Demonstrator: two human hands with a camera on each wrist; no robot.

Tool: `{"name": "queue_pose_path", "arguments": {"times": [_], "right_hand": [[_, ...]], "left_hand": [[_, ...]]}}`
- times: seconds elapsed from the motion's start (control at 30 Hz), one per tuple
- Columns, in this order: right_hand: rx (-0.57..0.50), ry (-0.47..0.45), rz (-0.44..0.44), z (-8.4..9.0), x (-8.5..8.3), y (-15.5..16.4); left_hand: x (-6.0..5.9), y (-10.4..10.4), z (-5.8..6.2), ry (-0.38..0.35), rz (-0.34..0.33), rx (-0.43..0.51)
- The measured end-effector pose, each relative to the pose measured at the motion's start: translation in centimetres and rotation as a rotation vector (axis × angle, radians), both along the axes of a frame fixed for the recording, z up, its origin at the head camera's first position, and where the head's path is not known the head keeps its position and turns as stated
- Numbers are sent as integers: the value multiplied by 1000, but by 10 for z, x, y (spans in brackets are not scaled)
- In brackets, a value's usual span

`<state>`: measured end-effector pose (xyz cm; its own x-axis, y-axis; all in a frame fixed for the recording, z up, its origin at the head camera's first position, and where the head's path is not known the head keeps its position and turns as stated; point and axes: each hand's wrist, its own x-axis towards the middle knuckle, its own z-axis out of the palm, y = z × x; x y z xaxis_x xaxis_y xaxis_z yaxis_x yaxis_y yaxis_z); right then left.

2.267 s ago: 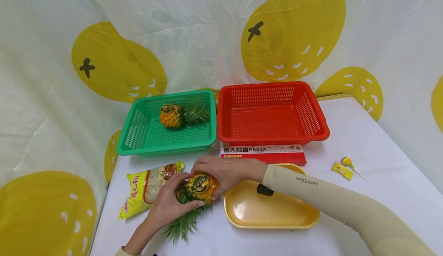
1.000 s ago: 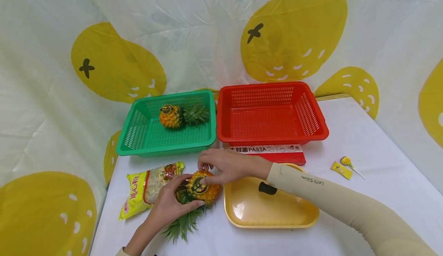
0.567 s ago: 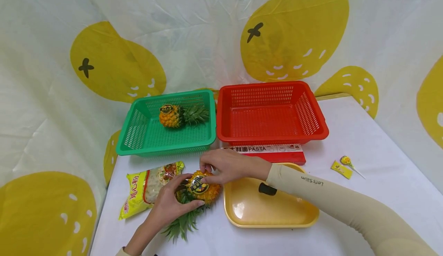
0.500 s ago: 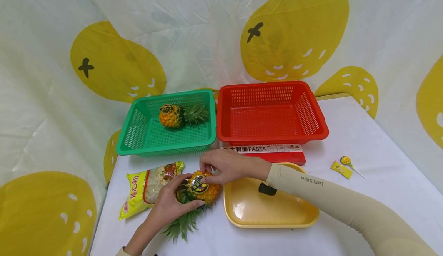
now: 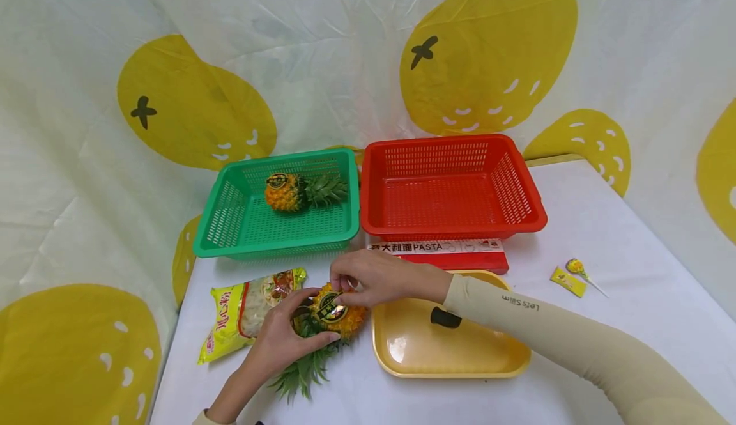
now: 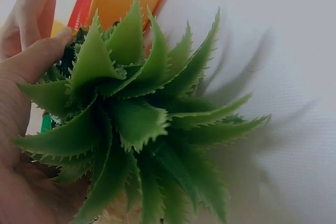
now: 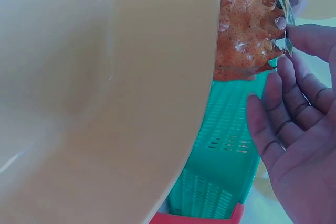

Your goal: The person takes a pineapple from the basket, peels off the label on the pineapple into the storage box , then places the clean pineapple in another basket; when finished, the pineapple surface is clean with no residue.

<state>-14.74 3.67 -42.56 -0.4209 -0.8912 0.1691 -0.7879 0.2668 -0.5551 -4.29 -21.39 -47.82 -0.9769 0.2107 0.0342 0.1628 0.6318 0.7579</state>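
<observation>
A small orange pineapple [image 5: 354, 324] lies on the white table, its green leaves [image 6: 142, 124] pointing toward the person. My left hand [image 5: 280, 334] grips it at the leaf end, thumb on the near side and fingers on the far side. A round black-and-gold sticker [image 5: 330, 309] faces up on its skin. With thumb and forefinger, my right hand [image 5: 382, 279] pinches the sticker's edge; in the right wrist view the sticker [image 7: 288, 20] stands partly away from the skin. The other fingers of that hand curve loosely beside the fruit.
A green basket [image 5: 270, 249] holding another pineapple [image 5: 284, 193] stands behind, beside a red basket [image 5: 454, 230]. A yellow noodle bag [image 5: 230, 319] lies left. A red pasta box [image 5: 477, 261] and yellow tray [image 5: 448, 372] are right, with a lollipop [image 5: 575, 266] and small yellow packet [image 5: 568, 282] farther out.
My right hand has gone from gripping the pineapple's body to pinching its sticker. Over the last half second it has shifted only slightly. My left hand keeps its grip.
</observation>
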Motion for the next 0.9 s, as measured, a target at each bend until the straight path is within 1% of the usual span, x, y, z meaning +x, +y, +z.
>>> {"name": "queue_pose_path", "arguments": {"times": [0.17,0.27,0.43,0.73,0.9], "right_hand": [[-31,-68,28,0,1,0],[-59,-121,62,1,1,1],[-88,-155,115,6,3,6],[-116,-218,115,9,2,17],[-124,-229,108,10,3,25]], "left_hand": [[0,0,0,-2,1,1],[1,0,0,0,4,0],[1,1,1,-7,9,-2],[0,1,1,-18,7,-6],[0,1,1,-17,8,-12]]}}
